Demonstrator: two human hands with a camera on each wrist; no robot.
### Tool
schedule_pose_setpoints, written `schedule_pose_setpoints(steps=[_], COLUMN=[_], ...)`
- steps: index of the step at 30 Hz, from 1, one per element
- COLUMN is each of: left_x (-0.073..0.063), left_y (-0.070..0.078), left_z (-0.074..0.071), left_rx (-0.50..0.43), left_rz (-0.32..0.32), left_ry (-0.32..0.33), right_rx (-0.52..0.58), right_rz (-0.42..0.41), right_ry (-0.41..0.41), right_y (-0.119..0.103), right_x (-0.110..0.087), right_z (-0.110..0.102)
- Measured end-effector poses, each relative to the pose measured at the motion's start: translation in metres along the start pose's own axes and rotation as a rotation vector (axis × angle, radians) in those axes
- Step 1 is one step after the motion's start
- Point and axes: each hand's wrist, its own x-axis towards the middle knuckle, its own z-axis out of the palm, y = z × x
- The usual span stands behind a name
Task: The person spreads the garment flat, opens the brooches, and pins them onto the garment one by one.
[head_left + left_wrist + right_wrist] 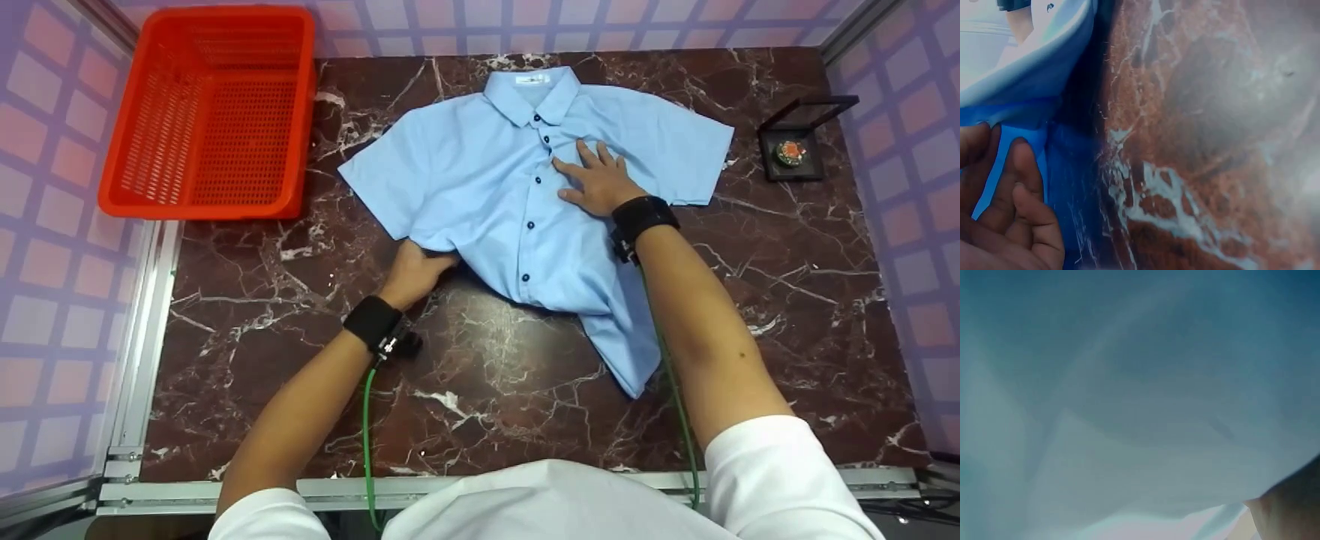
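A light blue short-sleeved button-up shirt (pixel 480 172) lies front up, its collar toward the far side and its lower part rumpled, one corner trailing to the near right. My left hand (pixel 414 274) reaches beneath the shirt's left side, with the fingers hidden from above. In the left wrist view that hand (pixel 1016 208) has curled fingers, thumb and fingertip pinching the blue cloth under a raised fold. Spread flat, my right hand (pixel 600 184) rests on the shirt's chest beside the button placket. Blurred blue cloth (pixel 1129 410) fills most of the right wrist view.
A red plastic basket (pixel 300 150) stands at the back left. Toward the back right sits a small black frame-like stand (pixel 793 178) with a round ornament (pixel 790 153). Green cables (pixel 367 420) run from both wrist cameras. The dark marbled table (pixel 255 360) has a metal front rail.
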Motion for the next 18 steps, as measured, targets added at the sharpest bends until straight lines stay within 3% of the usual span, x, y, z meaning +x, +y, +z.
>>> schedule_pose_setpoints(steps=[7,13,18], left_x=[-0.011,-0.026,-0.040], left_y=[-0.006,-0.010,-0.014], left_z=[-0.006,-0.013,-0.020], left_rx=[0.016,0.047,0.003], left_rz=[-0.004,0.016,0.040], left_ry=[-0.096,-0.136,-0.187], right_rx=[-0.011,-0.004,0.007], right_rz=[-0.003,0.002,0.009], right_ry=[0.010,0.011,0.014], right_y=[0.005,0.005,0.007], right_x=[-0.003,0.000,0.001], right_z=[-0.002,0.000,0.000])
